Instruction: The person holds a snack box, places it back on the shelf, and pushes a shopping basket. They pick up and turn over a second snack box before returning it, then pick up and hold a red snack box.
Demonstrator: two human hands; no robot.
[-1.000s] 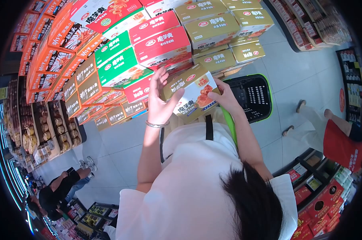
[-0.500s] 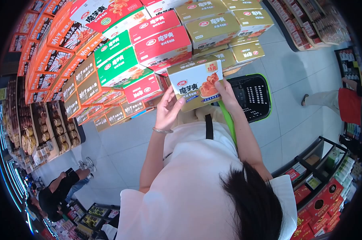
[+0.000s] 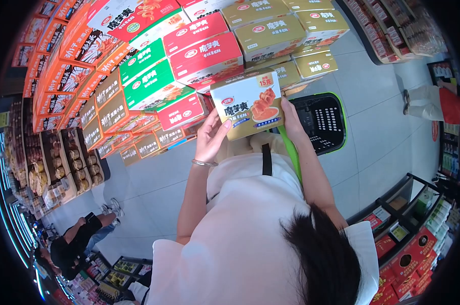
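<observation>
Turned from its earlier slant, the box (image 3: 249, 105) sits squarer, left hand (image 3: 209, 138) gripping its lower left, right hand (image 3: 294, 124) its right, seemingly keeping its front mostly uncovered.

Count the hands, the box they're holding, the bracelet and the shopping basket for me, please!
Hands: 2 (left hand, right hand)
Held gold-and-white box: 1
Bracelet: 1
Black basket: 1
Total: 5

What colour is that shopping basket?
The shopping basket is black with a bright green rim; it shows best in the head view.
</observation>
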